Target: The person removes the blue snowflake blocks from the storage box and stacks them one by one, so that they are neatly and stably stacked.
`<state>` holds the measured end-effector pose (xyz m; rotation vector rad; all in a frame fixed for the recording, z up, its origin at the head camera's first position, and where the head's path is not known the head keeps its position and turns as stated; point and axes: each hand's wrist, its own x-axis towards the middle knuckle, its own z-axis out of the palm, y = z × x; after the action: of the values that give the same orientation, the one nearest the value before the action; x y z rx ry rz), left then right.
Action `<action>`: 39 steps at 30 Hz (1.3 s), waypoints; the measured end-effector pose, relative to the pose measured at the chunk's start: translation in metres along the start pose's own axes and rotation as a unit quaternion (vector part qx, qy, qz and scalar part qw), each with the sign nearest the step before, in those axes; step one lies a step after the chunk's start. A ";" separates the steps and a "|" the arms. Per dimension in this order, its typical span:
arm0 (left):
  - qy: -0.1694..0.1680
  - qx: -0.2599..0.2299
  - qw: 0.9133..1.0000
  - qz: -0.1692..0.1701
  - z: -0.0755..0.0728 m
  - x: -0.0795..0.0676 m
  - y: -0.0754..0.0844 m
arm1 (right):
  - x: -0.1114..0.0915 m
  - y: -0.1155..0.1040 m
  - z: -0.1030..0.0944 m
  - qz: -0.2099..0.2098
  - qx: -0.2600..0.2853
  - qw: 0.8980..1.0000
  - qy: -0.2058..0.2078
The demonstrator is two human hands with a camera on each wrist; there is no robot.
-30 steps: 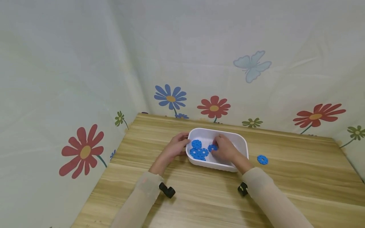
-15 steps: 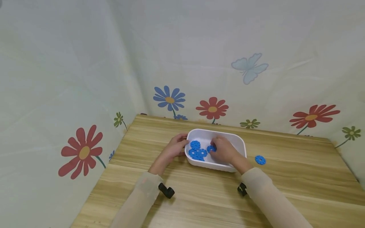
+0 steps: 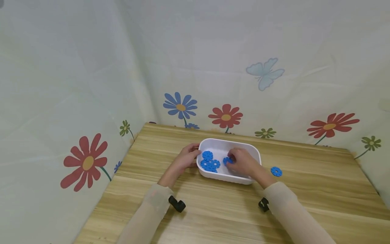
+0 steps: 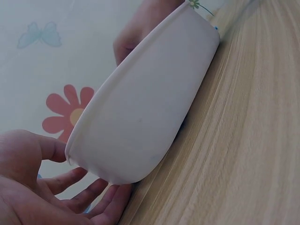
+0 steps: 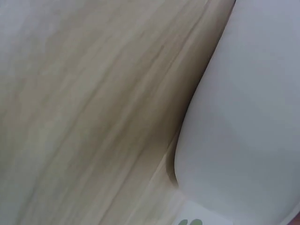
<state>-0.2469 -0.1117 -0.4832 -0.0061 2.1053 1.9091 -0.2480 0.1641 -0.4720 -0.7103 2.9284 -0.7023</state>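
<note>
A white plastic tray [image 3: 219,140] with rounded corners stands on the table. My left hand [image 3: 186,158] holds its left end; in the left wrist view the thumb is at the rim and the fingers curve against the outer wall. Inside the tray, my right hand [image 3: 242,162] pinches a blue snowflake building disc [image 3: 226,160], slotted round the edge with a hole in the middle. Several more blue discs [image 3: 208,156] lie overlapping in the tray's left half. The right wrist view shows only the tray's outer wall [image 5: 243,122] and the table; the right hand is hidden there.
One more blue disc [image 3: 276,171] lies on the wood-grain table [image 3: 213,210], to the right of the tray. Behind the table hangs a pale curtain [image 3: 195,51] printed with flowers and a butterfly. Black wrist mounts [image 3: 177,204] stick out from both sleeves.
My right hand has shifted slightly to the right inside the tray, with the blue disc between its fingers. The left hand stays at the tray's end. The head view has turned a little.
</note>
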 end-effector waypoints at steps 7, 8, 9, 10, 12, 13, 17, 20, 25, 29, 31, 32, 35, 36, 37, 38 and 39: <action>-0.001 -0.007 1.000 -0.001 0.000 0.001 -0.001 | -0.003 0.002 -0.006 -0.005 -0.001 1.000 0.001; 0.000 -0.008 1.000 -0.003 0.000 0.001 -0.001 | -0.004 0.002 -0.007 -0.008 -0.002 1.000 0.000; 0.000 -0.009 1.000 -0.004 0.000 0.001 -0.001 | -0.004 0.002 -0.009 -0.008 0.001 1.000 -0.001; 0.001 -0.010 1.000 -0.006 -0.001 0.002 -0.001 | -0.005 0.001 -0.010 -0.006 0.003 1.000 0.000; 0.001 -0.012 1.000 -0.007 -0.001 0.003 -0.001 | -0.005 0.001 -0.014 -0.007 0.006 1.000 0.002; 0.002 -0.011 1.000 -0.007 -0.001 0.003 -0.001 | -0.006 0.001 -0.016 -0.008 0.006 1.000 0.004; 0.000 -0.012 1.000 -0.006 -0.001 0.004 0.000 | -0.009 0.002 -0.024 -0.014 0.001 1.000 0.014; 0.000 -0.010 1.000 -0.006 -0.002 0.004 0.000 | -0.012 0.002 -0.030 -0.013 -0.004 1.000 0.016; 0.000 -0.004 1.000 -0.006 -0.002 0.004 0.000 | -0.016 0.007 -0.038 -0.004 -0.003 1.000 0.012; 0.000 -0.002 1.000 -0.009 -0.002 0.004 0.002 | -0.021 0.013 -0.047 -0.016 0.009 1.000 0.023; 0.000 -0.004 1.000 -0.011 -0.002 0.004 0.003 | -0.022 0.016 -0.052 -0.027 0.010 0.999 0.033; 0.000 -0.004 1.000 -0.011 -0.002 0.004 0.003 | -0.023 0.017 -0.054 -0.028 0.010 0.999 0.036; 0.000 0.001 1.000 -0.011 -0.002 0.004 0.004 | -0.026 0.019 -0.060 -0.029 0.003 0.998 0.048; 0.000 0.001 1.000 -0.012 -0.003 0.004 0.003 | -0.027 0.020 -0.062 -0.027 -0.001 0.998 0.049; 0.000 0.003 1.000 -0.012 -0.002 0.003 0.004 | -0.028 0.021 -0.064 -0.026 -0.004 0.998 0.050; -0.001 0.004 1.000 -0.012 -0.002 0.003 0.003 | -0.030 0.021 -0.066 -0.024 -0.006 0.998 0.052; -0.001 0.005 1.000 -0.013 -0.002 0.003 0.003 | -0.031 0.022 -0.067 -0.025 -0.010 0.998 0.054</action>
<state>-0.2511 -0.1127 -0.4804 -0.0285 2.1031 1.8834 -0.2397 0.2236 -0.4235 -0.7730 3.0300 -0.7386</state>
